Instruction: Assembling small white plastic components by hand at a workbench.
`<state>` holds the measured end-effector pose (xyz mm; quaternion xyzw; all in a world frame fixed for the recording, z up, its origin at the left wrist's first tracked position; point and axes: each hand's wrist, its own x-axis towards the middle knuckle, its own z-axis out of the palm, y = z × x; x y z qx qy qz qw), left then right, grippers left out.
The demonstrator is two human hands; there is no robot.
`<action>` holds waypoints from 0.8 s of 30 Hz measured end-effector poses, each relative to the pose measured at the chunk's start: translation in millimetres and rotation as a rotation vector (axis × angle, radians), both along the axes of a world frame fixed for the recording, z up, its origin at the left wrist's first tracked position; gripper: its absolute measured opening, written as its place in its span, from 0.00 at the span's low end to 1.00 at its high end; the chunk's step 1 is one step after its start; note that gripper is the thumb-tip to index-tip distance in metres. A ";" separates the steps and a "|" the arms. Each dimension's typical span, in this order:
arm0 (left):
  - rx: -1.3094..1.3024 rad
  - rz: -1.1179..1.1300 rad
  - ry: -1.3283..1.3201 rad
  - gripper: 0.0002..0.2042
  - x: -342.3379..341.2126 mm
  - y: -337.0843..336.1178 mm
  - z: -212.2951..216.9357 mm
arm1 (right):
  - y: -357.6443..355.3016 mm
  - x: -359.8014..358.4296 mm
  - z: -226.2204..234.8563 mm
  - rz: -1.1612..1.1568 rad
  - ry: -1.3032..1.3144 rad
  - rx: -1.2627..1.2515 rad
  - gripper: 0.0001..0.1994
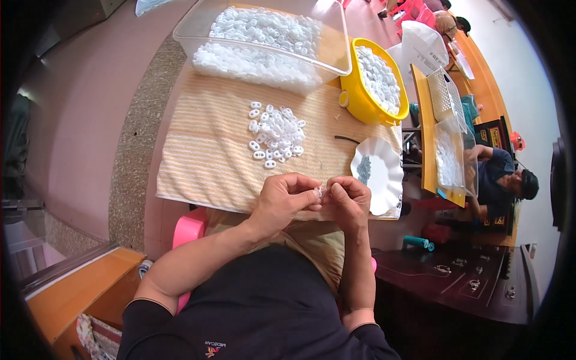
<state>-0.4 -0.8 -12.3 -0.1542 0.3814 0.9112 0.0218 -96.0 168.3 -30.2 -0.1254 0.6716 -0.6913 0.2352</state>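
Observation:
My left hand (pixel 287 197) is closed, pinching a small white plastic piece (pixel 323 191) between thumb and forefinger near the table's front edge. Against the same piece comes my right hand (pixel 350 201), its thumb and fingers pressed together; what they hold is too small and covered to make out. Beyond my hands lies a loose heap of white two-holed oval plastic pieces (pixel 279 135) on a striped cloth (pixel 201 150). Just right of my right hand, a white scalloped plate (pixel 384 180) carries a little pile of tiny grey bits (pixel 364 170).
A clear plastic bin (pixel 336 30) full of white pieces stands at the far side. Next to it is a yellow tub (pixel 359 99), also filled. A thin dark strip (pixel 347 138) lies near the plate. Farther right, another person (pixel 504 174) sits at a board with trays (pixel 427 132).

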 end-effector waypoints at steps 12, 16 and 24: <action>0.066 0.034 0.059 0.08 5.4 3.0 11.1 | -57.6 -23.7 34.2 0.238 0.552 0.357 0.07; 0.079 0.040 0.071 0.09 6.1 2.7 9.2 | -73.4 -30.6 31.8 0.310 0.661 0.407 0.07; 0.074 0.038 0.072 0.09 5.2 4.0 9.5 | -84.2 -34.3 18.8 0.274 0.944 0.609 0.07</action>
